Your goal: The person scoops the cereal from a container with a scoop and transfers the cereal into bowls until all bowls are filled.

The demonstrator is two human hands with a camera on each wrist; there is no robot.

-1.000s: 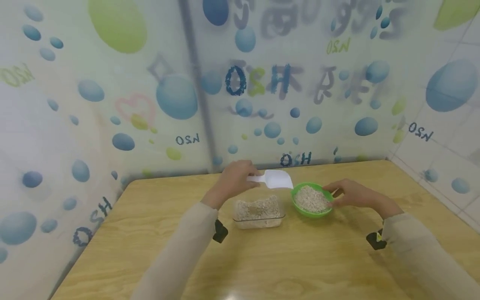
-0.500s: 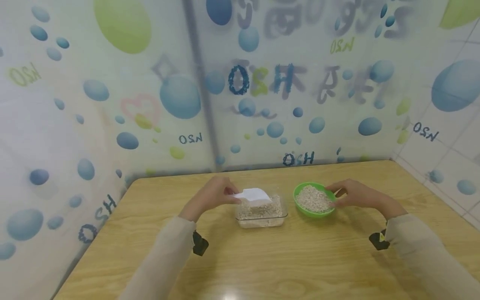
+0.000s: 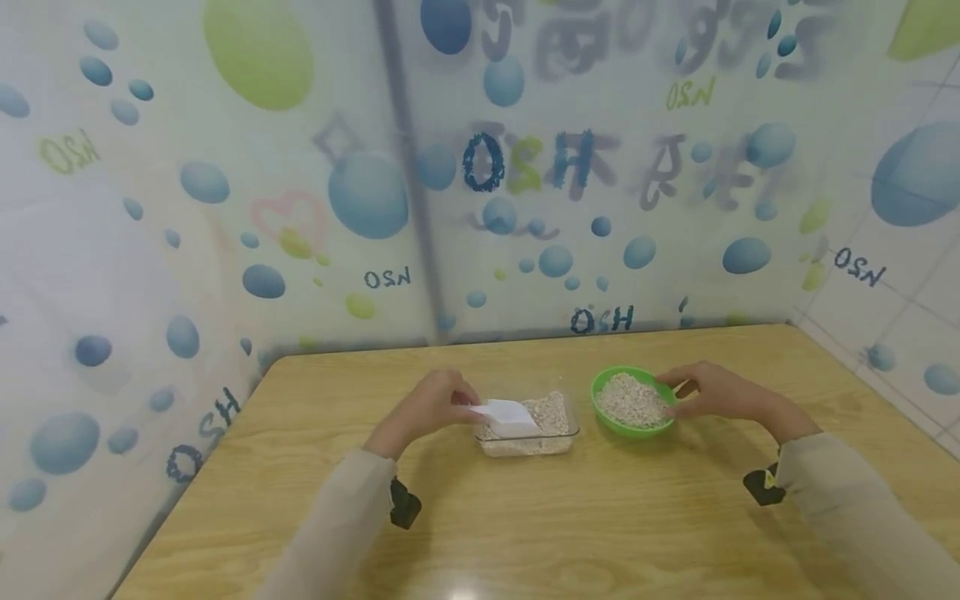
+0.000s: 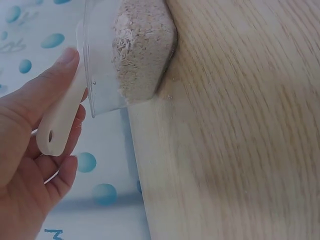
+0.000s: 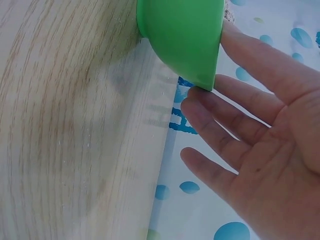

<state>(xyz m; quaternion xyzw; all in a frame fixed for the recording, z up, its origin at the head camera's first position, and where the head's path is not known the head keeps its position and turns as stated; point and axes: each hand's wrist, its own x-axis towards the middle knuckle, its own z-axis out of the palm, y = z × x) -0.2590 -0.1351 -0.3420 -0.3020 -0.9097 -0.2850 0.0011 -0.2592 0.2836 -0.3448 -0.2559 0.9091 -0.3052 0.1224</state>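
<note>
My left hand (image 3: 431, 408) grips the handle of a white scoop (image 3: 506, 414), thumb on one side and fingers on the other. The scoop's blade dips into oat flakes (image 3: 551, 412) in a clear rectangular container (image 3: 528, 446). In the left wrist view the handle end (image 4: 52, 137) sticks out of the hand (image 4: 30, 130), beside the container wall (image 4: 100, 65). My right hand (image 3: 716, 396) touches the right rim of a green bowl (image 3: 633, 431) holding more flakes (image 3: 630, 400). In the right wrist view this hand's (image 5: 265, 130) fingers are loosely extended, tips at the rim.
Container and bowl stand side by side on a wooden table (image 3: 555, 525), near its back edge. A wall (image 3: 525, 275) with blue and green dots rises behind. Small crumbs (image 4: 167, 95) lie beside the container.
My left hand has carried the scoop from beside the bowl's rim leftward and down, and its blade has entered the flakes in the container. The right hand stays at the bowl.
</note>
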